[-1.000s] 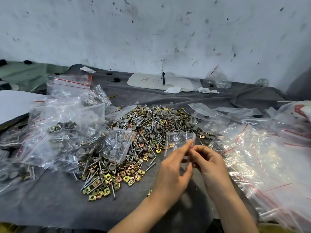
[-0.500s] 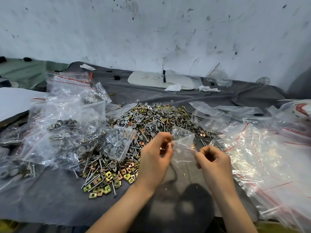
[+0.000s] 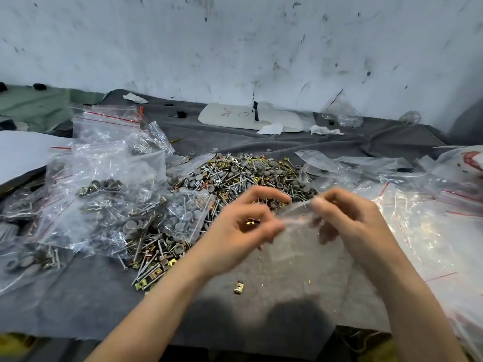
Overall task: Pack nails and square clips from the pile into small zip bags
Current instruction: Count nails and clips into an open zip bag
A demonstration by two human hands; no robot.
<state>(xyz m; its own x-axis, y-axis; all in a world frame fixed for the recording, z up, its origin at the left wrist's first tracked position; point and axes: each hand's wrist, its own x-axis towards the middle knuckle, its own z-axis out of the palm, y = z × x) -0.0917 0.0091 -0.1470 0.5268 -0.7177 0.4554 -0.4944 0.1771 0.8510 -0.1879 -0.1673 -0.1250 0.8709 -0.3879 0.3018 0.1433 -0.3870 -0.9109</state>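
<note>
As R hand (image 3: 347,220) pinches crinkly bag (image 3: 300,240), L hand (image 3: 235,233): gold clip (image 3: 251,222).

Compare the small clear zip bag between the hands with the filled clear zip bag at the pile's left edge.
The small clear zip bag is pinched by the left hand and right hand; the filled clear zip bag lies at the edge of the pile. The first looks empty, though blurred; the second holds nails and grey caps. Both are clear plastic.
</note>
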